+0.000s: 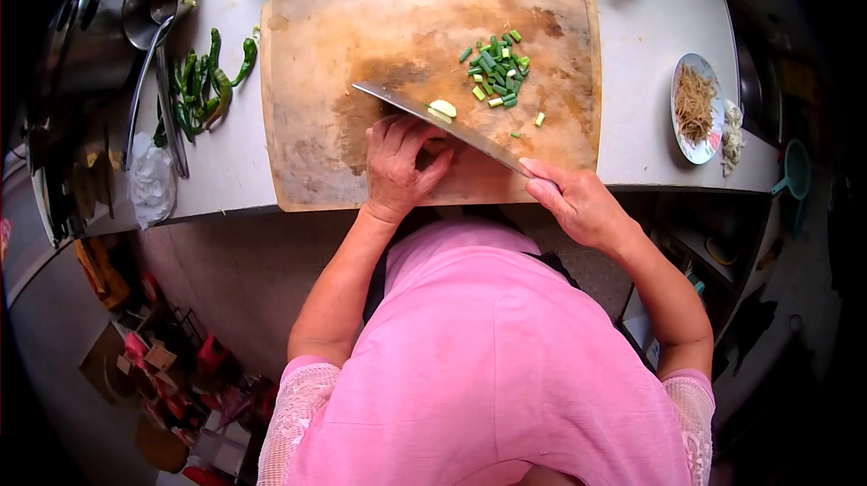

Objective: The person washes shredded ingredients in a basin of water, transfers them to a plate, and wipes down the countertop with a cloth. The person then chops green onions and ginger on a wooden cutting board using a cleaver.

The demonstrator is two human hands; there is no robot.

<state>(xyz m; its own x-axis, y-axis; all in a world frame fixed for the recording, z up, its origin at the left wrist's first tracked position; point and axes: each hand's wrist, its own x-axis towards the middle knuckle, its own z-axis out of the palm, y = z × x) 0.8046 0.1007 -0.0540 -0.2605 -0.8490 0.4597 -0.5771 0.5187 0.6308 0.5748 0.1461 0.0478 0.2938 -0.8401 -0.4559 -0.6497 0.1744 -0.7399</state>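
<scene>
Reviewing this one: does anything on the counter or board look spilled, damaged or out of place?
Nothing serious stands out. The cutting board is blotched with dark stains, so it looks worn, and two green pieces lie apart from the chopped pile, toward the knife, like strays.

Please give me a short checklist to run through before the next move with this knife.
1. Right grip closed on the handle of the knife: ok.
2. Left grip fingertips clear of the blade: cannot tell; they are close to it and partly hidden.
3. Pale slice clear of the blade: not ok; it sits right against it.
4. Main pile of green pieces apart from the blade: ok.
5. Cutting board set well back from the counter's front edge: not ok; its near side reaches that edge.
6. Oval plate off the board: ok.
</scene>
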